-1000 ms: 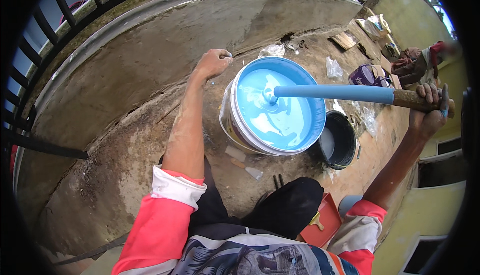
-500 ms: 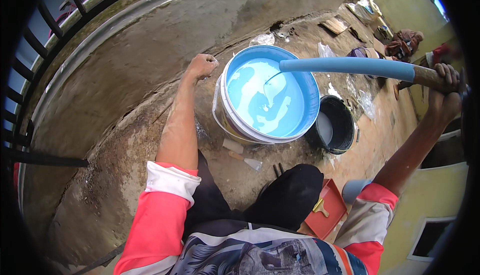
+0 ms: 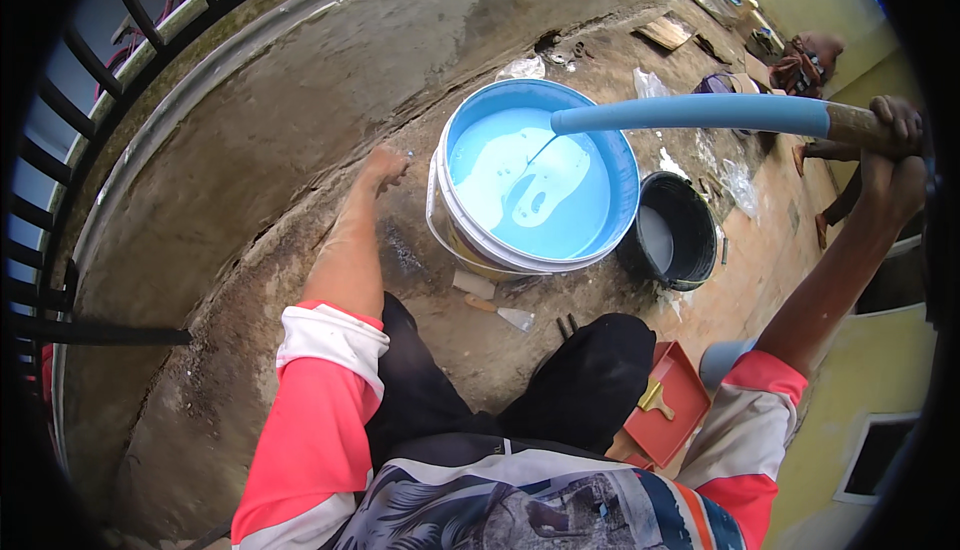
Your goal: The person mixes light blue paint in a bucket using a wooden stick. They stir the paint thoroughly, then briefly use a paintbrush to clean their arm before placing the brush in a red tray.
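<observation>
A white bucket (image 3: pixel 447 212) of light blue paint (image 3: pixel 500 220) stands on the ground in front of me. My right hand (image 3: pixel 893 175), far right, is closed around the bare brown end of a long wooden stick (image 3: pixel 700 113). The stick's other part is coated blue, and its tip hangs above the paint, a thin stream running down from it. Left of the bucket, apart from it, is my left hand (image 3: pixel 382 165), low over the ground near the wall. Its fingers are blurred, and I see nothing in it.
A black bucket (image 3: pixel 690 220) stands right of the paint. A scraper (image 3: pixel 512 318) lies before my knees; a red tray (image 3: pixel 690 390) with a yellow-handled brush (image 3: pixel 655 400) is by my right knee. A low concrete wall (image 3: pixel 250 120) runs along the left. Another person (image 3: pixel 808 62) is far right.
My left hand has moved down and a little left, away from the bucket rim. The stick's tip has shifted slightly left and down, still dripping over the paint. My right hand keeps its grip.
</observation>
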The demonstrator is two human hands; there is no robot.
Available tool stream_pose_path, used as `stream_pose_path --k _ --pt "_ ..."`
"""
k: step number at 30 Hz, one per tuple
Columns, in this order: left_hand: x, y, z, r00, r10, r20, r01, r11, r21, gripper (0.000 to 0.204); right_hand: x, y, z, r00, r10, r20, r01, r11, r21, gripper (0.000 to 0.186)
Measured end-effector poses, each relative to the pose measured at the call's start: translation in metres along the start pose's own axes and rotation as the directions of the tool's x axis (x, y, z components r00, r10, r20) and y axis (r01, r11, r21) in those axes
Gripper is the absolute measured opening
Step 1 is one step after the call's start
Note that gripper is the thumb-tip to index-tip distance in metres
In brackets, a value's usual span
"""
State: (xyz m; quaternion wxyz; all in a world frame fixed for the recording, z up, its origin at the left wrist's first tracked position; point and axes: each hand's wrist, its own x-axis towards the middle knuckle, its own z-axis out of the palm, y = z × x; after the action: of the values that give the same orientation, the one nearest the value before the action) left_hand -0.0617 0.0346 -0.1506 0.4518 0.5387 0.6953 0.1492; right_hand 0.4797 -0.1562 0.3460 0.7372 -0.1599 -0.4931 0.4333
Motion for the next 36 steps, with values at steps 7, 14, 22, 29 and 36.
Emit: stream_pose_path --k 7,14,22,29,36 --pt "-0.012 0.010 0.002 0.999 -0.015 0.050 0.019 0.997 -0.080 0.026 -0.005 -0.002 -0.003 0.999 -0.006 0.036 0.007 1.000 -0.017 0.007" --pt "-0.015 0.018 -0.011 0.998 -0.005 0.064 0.014 0.991 -0.136 0.027 -0.006 0.041 0.016 0.998 -0.064 0.009 0.064 0.998 -0.024 0.014" --pt "-0.031 0.032 -0.016 0.995 0.094 0.028 -0.084 0.963 -0.258 0.039 -0.031 0.120 0.098 0.915 -0.366 -0.170 0.313 0.909 -0.276 0.025" --pt "-0.053 0.086 -0.011 0.976 0.218 0.014 -0.191 0.883 -0.428 0.060 -0.006 0.144 0.066 0.970 -0.174 -0.168 0.165 0.984 -0.065 0.021" --pt "-0.073 0.105 -0.012 0.958 0.276 0.079 -0.208 0.857 -0.472 0.056 -0.022 0.227 0.091 0.960 -0.241 -0.142 0.182 0.924 -0.336 0.021"
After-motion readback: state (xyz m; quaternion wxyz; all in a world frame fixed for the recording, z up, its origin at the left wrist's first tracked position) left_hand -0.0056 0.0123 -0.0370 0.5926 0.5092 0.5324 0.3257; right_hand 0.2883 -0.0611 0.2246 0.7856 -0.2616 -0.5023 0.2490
